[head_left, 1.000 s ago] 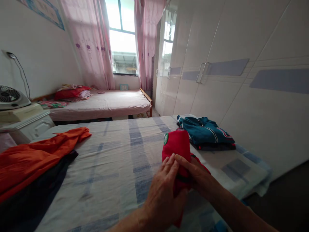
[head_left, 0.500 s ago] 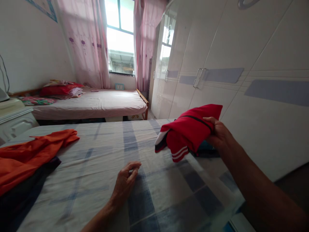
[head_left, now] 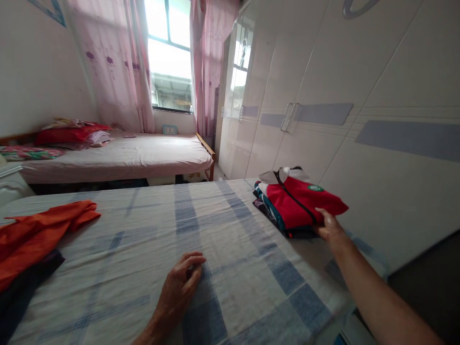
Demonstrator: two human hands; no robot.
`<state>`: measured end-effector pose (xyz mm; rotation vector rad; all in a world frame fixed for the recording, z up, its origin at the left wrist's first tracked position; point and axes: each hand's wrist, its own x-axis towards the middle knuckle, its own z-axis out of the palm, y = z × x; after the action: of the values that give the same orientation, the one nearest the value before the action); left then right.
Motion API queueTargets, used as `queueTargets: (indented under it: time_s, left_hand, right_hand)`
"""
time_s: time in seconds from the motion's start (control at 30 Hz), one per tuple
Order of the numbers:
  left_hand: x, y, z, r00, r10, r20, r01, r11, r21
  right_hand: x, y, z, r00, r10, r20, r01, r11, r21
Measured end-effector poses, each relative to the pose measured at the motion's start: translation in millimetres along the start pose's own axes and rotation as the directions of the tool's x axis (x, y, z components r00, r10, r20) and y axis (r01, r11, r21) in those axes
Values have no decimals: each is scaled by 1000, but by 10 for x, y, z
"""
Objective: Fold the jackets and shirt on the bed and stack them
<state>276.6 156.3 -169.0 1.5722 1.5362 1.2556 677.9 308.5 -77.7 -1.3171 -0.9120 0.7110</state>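
On the checked bed [head_left: 143, 273], the fingers of the right hand [head_left: 331, 229] clamp an edge of the red garment [head_left: 300, 197] atop the clothes pile [head_left: 270, 209], best laid level and released gently to preserve its folds, while the left hand's [head_left: 181, 280] fingers curl loosely, empty

On the blue-and-white patterned fabric sheet [head_left: 151, 249] of the near bed, the folded red cloth garment [head_left: 305, 199] lies at the right atop the stack of folded teal and dark clothes [head_left: 271, 211], the right hand [head_left: 328, 225] at its near edge. Far left, the loose orange cloth garment [head_left: 46, 235] lies partly over the dark cloth garment [head_left: 30, 282], with the left hand [head_left: 183, 278] between these and the stack; behind stands the pink-sheeted wooden bed [head_left: 143, 153], and along the right the glossy white wardrobe [head_left: 377, 86].
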Motion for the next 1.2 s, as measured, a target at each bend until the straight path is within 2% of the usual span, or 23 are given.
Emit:
queueTargets:
  time_s: [0.07, 0.17, 0.27, 0.37, 0.43, 0.5, 0.57, 0.63, 0.7, 0.77, 0.8, 0.83, 0.9, 0.93, 1.0, 1.03, 1.1, 1.13, 1.2]
  left_hand:
    - [3, -5, 11, 1000, 12, 2, -12, 1000, 13]
    - [5, -25, 19, 999, 30, 14, -30, 999, 43]
    - [3, -46, 17, 999, 46, 29, -47, 997, 68]
    - [0, -50, 13, 998, 59, 17, -60, 995, 79]
    - [-3, -43, 11, 998, 58, 16, -59, 994, 90]
    - [-5, -35, 7, 998, 54, 23, -56, 993, 103]
    - [-6, -26, 4, 998, 55, 30, -58, 992, 110]
    - [-5, -18, -1, 998, 58, 31, -62, 992, 111]
    - [-3, -9, -7, 998, 60, 30, -63, 993, 105]
    - [-4, -2, -13, 998, 60, 30, -63, 994, 90]
    - [-5, 1, -15, 998, 59, 31, -61, 995, 83]
    - [-8, 2, -16, 998, 57, 31, -60, 995, 80]
    - [-14, 0, -14, 998, 62, 30, -64, 994, 86]
    - [-17, -5, -12, 997, 71, 31, -73, 993, 95]
    - [-20, -20, -4, 995, 93, 27, -96, 988, 118]
    - [-21, -30, -1, 994, 103, 29, -106, 986, 130]
    - [-18, -54, 2, 993, 109, 32, -113, 982, 152]
    - [-16, -67, 1, 993, 109, 35, -114, 980, 161]
    - [-10, -92, -6, 992, 112, 56, -120, 977, 173]
  right_hand:
    - [-34, 227, -135, 994, 109, -31, -107, 992, 70]
    - [5, 303, -198, 973, 225, -45, -212, 956, 202]
    - [43, 264, -181, 962, 267, -60, -239, 927, 288]
    - [-60, 288, -143, 954, 273, -123, -215, 911, 351]
    - [-250, 354, -87, 944, 283, -168, -204, 903, 378]
    - [-530, 435, 17, 935, 314, -164, -231, 892, 387]
    - [-850, 488, 175, 930, 356, -88, -298, 875, 382]
    - [-1118, 469, 367, 935, 347, 71, -350, 880, 321]
    - [-1236, 354, 546, 944, 232, 236, -279, 941, 193]
    - [-1145, 153, 673, 943, 14, 331, -27, 999, 36]
    - [-1024, 36, 713, 934, -117, 338, 141, 989, -49]
    - [-864, -82, 738, 910, -244, 335, 306, 941, -147]
    - [-489, -278, 765, 836, -441, 328, 543, 755, -369]
    - [-308, -337, 776, 804, -495, 330, 595, 651, -472]
    - [-30, -341, 811, 768, -542, 342, 614, 471, -633]
    - [49, -280, 838, 767, -524, 371, 605, 399, -689]
    - [89, -53, 910, 788, -380, 484, 597, 282, -751]
    - [65, 86, 950, 793, -275, 544, 605, 242, -759]
    - [-8, 330, 1028, 777, -103, 620, 626, 217, -749]
